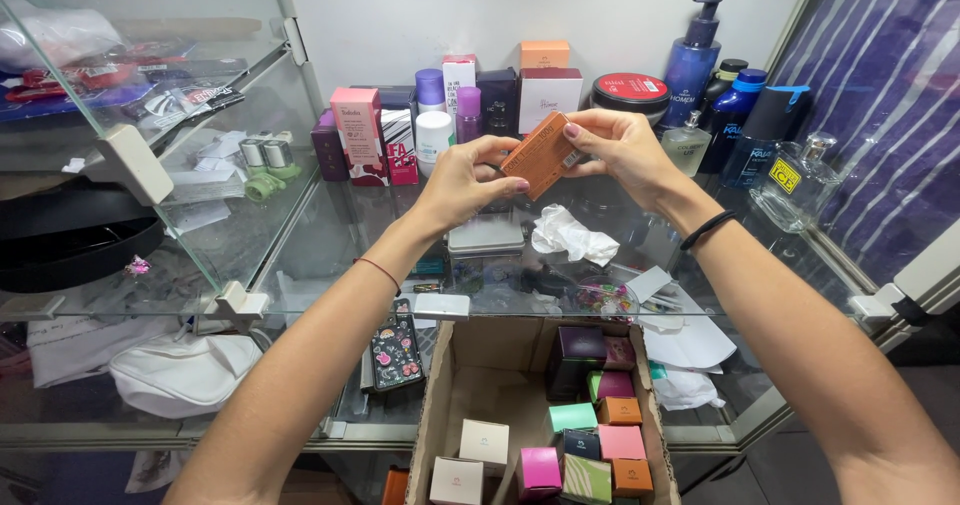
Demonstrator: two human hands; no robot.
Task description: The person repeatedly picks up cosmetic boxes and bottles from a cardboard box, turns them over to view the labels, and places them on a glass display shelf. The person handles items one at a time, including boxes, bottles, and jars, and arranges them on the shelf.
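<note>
Cardboard orange box (541, 155), small, rectangular, matte, pinched at both ends by left hand (463, 178) and right hand (622, 150) over glass shelf (330, 235). Long axis tilted, rising toward upper right. Open carton (440, 405) below holds colourful little boxes.

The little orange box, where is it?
The orange box is mid-frame, held between the left hand and right hand, above the glass shelf.

Place: it looked like a cosmetics shop's display corner.
Shelving: glass shelves (300, 255) carried perfume boxes (358, 133), lotion bottles (690, 60).
Stock: a cardboard carton (440, 405) below held small coloured boxes (538, 470).
</note>
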